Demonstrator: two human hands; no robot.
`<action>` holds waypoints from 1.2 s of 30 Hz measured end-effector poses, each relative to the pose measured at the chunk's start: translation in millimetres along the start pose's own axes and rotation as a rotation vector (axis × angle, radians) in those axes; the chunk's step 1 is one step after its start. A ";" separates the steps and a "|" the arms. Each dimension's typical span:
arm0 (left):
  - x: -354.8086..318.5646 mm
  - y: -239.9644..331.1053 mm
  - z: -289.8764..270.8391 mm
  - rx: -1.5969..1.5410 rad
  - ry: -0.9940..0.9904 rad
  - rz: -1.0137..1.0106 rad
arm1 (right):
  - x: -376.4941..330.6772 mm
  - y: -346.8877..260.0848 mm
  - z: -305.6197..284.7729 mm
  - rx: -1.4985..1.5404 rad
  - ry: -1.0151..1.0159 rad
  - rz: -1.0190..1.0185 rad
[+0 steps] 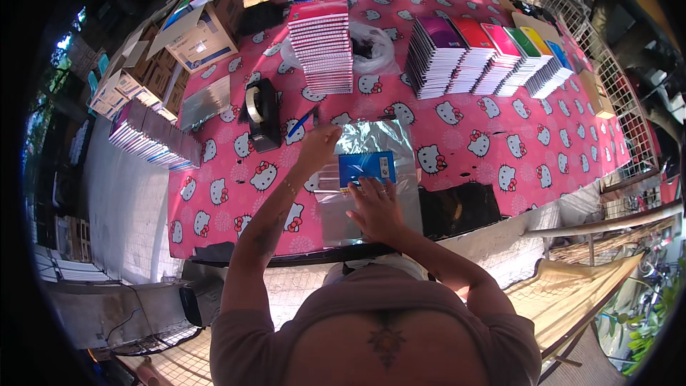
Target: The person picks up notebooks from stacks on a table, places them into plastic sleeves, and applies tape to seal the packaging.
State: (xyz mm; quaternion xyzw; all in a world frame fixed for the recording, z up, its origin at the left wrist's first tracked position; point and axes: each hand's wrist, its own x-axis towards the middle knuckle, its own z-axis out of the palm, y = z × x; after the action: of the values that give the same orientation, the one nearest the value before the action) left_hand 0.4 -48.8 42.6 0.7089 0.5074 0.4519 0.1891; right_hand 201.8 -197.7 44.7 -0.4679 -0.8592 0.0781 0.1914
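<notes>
A small blue notebook point(361, 166) lies on a sheet of clear plastic film point(371, 137) at the near middle of the table. My right hand point(376, 207) rests flat, fingers spread, on the notebook's near part. My left hand point(321, 146) is closed at the film's far left corner, with the film's edge at its fingertips. Left of that hand lies a blue pen point(299, 125). Beyond it stands a black tape dispenser point(266, 118) with a roll of tape.
A tall stack of red spiral notebooks point(321, 53) stands ahead, beside a crumpled plastic bag point(377, 53). Purple notebooks point(434, 57) and other coloured stacks fill the far right. Cardboard boxes point(202, 41) and more notebooks point(153, 136) line the left. A black sheet point(461, 209) lies near the right hand.
</notes>
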 end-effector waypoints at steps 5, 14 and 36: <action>34.1 -49.8 39.5 0.360 -0.439 0.245 | 14.7 -9.6 -10.6 0.008 -0.061 0.004; 45.8 -22.7 42.6 0.463 -0.456 0.358 | 10.3 -0.6 -8.7 -0.034 -0.025 -0.008; -30.3 64.0 4.9 0.726 -0.371 0.360 | 5.6 9.7 7.1 -0.073 0.106 -0.127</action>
State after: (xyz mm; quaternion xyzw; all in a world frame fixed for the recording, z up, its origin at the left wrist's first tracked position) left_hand 37.3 -101.4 73.0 0.8756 0.4591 0.1351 -0.0661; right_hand 203.7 -187.4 36.5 -0.4226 -0.8781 0.0095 0.2241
